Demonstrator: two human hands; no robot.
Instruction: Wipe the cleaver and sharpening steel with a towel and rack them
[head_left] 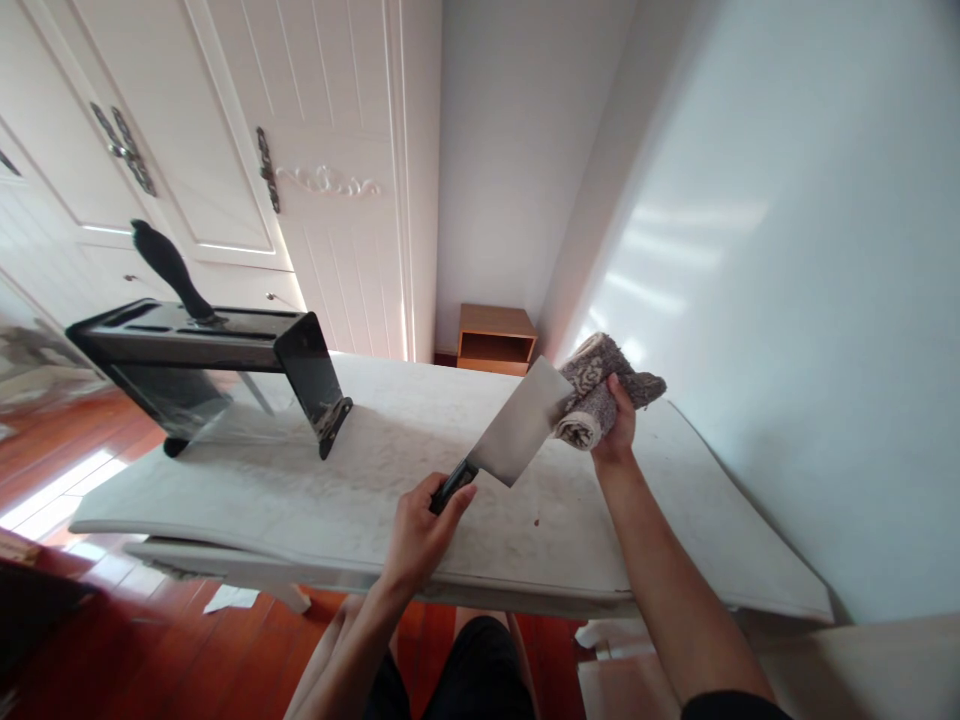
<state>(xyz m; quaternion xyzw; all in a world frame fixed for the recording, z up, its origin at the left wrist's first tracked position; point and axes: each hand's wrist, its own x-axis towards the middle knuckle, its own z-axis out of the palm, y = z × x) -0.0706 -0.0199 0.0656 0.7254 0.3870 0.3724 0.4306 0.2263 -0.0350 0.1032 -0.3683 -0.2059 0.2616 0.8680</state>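
A cleaver (pixel 521 422) with a broad steel blade and black handle is in my left hand (pixel 427 525), whose fingers wrap round the handle. The blade points up and to the right over the white table. My right hand (pixel 619 420) grips a grey-brown patterned towel (pixel 589 390), which is bunched into rolls. The blade's far end meets the towel's left side. To the left on the table stands a black knife rack (pixel 210 345) with clear panels, and one black-handled knife (pixel 171 268) sits upright in its slot.
The white table (pixel 405 430) spans the view in front of my legs. Behind it are white wardrobe doors (pixel 337 120) and a small brown cabinet (pixel 495 335). A pale wall (pixel 810 300) borders the right side. White paper (pixel 231 598) lies on the red wooden floor.
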